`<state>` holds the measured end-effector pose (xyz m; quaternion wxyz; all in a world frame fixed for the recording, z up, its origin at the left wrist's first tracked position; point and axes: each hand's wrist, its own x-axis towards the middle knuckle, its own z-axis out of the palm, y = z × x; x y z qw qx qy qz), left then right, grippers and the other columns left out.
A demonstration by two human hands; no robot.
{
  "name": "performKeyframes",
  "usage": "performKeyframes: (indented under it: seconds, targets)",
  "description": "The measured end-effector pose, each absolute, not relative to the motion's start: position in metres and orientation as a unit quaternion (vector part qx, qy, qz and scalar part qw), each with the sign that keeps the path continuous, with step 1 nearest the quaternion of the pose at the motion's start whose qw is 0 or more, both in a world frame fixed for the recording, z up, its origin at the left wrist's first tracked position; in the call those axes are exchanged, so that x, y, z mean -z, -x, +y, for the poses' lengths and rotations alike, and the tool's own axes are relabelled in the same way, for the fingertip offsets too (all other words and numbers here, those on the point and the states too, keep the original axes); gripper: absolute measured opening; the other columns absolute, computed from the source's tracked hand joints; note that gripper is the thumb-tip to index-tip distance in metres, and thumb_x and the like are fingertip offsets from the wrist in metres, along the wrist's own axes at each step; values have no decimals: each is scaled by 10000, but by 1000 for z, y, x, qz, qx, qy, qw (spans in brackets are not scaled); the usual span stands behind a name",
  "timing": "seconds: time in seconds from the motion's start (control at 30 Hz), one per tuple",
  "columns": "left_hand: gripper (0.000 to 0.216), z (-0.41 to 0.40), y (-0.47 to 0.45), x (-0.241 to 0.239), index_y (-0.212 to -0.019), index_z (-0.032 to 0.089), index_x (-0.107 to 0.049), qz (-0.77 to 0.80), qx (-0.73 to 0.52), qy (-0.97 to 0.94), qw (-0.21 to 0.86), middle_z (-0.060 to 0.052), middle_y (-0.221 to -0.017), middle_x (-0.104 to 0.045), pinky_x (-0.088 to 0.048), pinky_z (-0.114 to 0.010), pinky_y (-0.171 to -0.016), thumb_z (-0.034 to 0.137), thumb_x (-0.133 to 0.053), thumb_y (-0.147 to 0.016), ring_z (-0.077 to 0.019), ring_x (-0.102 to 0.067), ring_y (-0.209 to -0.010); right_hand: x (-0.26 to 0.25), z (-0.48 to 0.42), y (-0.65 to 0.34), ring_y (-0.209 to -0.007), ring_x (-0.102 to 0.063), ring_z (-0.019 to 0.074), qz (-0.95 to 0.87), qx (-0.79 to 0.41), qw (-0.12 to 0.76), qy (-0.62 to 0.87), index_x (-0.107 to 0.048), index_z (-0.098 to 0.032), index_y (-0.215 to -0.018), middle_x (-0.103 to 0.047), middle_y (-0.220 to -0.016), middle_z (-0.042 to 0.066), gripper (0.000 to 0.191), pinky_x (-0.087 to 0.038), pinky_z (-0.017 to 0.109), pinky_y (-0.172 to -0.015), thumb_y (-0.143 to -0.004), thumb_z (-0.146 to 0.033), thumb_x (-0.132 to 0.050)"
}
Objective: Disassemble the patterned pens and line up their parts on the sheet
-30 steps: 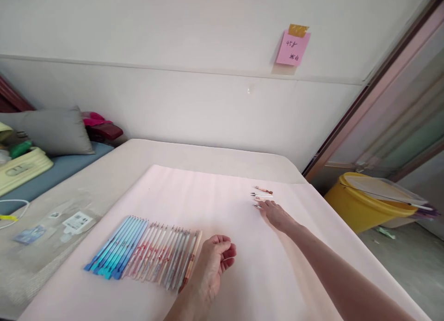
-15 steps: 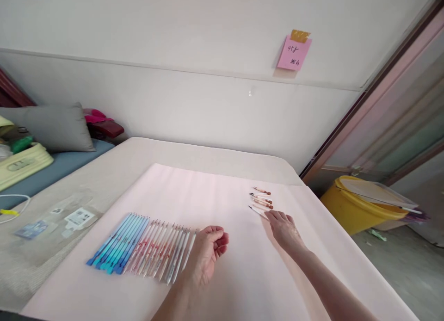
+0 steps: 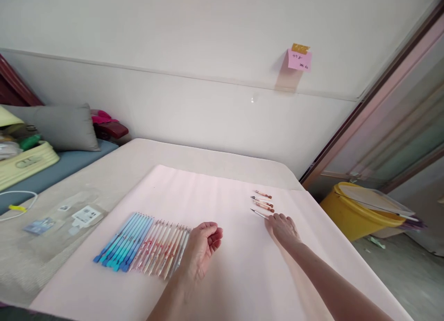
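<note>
A row of several pens, blue on the left and pink-white on the right, lies side by side on a pale pink sheet. My left hand rests at the row's right end, palm up with fingers curled; I cannot make out anything in it. My right hand lies further right, its fingertips pinching the near end of a thin white pen. Just beyond it lie a few short pen pieces with reddish tips.
The sheet covers a beige table against a white wall with a pink sticky note. At the left lie a clear plastic bag, a grey pillow and a yellow case. A yellow bin stands on the floor at right.
My right hand has drawn back toward me from the small pen pieces, dragging the thin white pen with it. My left hand stayed at the row's end.
</note>
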<state>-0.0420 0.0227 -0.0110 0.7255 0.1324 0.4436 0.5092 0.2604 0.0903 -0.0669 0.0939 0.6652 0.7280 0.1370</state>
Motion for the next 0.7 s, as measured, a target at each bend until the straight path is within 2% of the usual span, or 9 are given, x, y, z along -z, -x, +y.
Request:
performKeyframes:
  seconds: [0.27,0.4,0.6,0.7]
  targets:
    - [123,28,42,10,-827,116,-576,439,-511,-124,729,-109,-810,-658,-483,-198,-567,126,-618,-712,-109,-617,-644,56,96,-265,-929,-543,244,683,-120,100,-714,-592,-131,-1002,-613,-992,141,275,-328,333,-708,-886,-135,-343]
    - [110,30,43,9,-818,113,-572,439,-513,-119,728,-104,-783,-654,-486,-194,-559,113,-614,-716,-108,-618,-633,51,79,-239,-948,-541,237,700,-106,87,-701,-581,-146,-996,-603,-1019,141,234,-333,322,-721,-888,-183,-376]
    - [119,36,57,6,-817,99,-586,422,-561,-111,704,-109,-773,-649,-504,-197,-570,80,-620,-705,-123,-630,-663,36,19,-162,-900,-571,183,790,-52,77,-606,-597,-224,-888,-638,-936,40,125,-347,287,-743,-851,-219,-478]
    - [123,40,70,2,-806,98,-593,409,-587,-99,691,-98,-768,-642,-517,-200,-592,69,-630,-692,-126,-631,-686,18,-8,-124,-844,-597,185,824,-15,51,-564,-583,-219,-873,-644,-889,31,97,-367,287,-689,-843,-233,-492]
